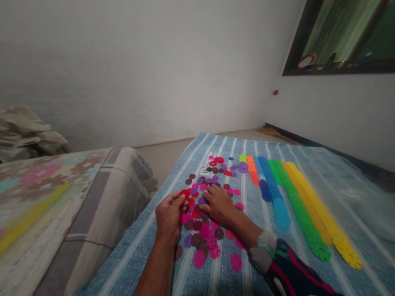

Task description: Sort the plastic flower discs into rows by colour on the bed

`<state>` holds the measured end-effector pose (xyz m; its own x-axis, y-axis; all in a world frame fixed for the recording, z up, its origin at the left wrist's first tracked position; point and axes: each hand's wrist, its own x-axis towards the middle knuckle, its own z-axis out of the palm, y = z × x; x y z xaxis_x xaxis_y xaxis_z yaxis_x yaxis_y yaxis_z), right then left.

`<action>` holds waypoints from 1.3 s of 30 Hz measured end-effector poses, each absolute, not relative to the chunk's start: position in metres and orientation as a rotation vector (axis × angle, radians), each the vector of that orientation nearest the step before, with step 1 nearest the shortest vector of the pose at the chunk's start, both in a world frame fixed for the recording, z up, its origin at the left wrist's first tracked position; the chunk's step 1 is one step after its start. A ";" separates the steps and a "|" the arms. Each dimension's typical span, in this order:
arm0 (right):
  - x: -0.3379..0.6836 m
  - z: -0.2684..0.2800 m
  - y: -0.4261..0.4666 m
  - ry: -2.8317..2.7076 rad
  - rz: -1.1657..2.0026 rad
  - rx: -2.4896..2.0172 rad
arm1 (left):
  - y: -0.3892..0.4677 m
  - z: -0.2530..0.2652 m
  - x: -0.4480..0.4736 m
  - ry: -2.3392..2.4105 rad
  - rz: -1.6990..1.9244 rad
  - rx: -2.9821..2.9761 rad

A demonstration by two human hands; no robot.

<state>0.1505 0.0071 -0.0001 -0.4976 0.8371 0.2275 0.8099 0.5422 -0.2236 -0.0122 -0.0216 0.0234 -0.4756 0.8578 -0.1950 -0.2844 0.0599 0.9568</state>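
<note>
Flower-shaped plastic discs [204,230] in pink, purple, brown and red lie loosely scattered over a blue striped cloth [135,238]. My left hand [169,211] is at the left edge of this scatter, thumb and fingers pinched on red discs [186,193]; how many it holds is hidden. Among the loose discs, my right hand [219,204] reaches down with its thumb spread from the fingers. Its fingertips touch discs near the middle, and I see nothing gripped in it.
Overlapping disc rows lie to the right: orange [252,169], blue [270,181], green [293,209] and yellow [324,213]. A clear plastic bag [370,205] rests beyond them. A second covered surface [89,205] stands left, a yellow strip [33,216] on it.
</note>
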 end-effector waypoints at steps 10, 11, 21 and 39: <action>0.165 0.014 0.030 -2.362 0.182 -1.467 | -0.021 0.023 -0.011 1.433 1.541 0.647; 0.171 0.015 0.043 -2.307 0.178 -1.546 | -0.021 0.023 -0.011 1.437 1.540 0.648; 0.204 0.022 0.175 -2.020 0.189 -1.899 | -0.025 0.025 -0.009 1.476 1.482 0.689; 0.203 0.013 0.229 -2.056 0.296 -1.950 | -0.030 0.030 -0.002 1.510 1.438 0.703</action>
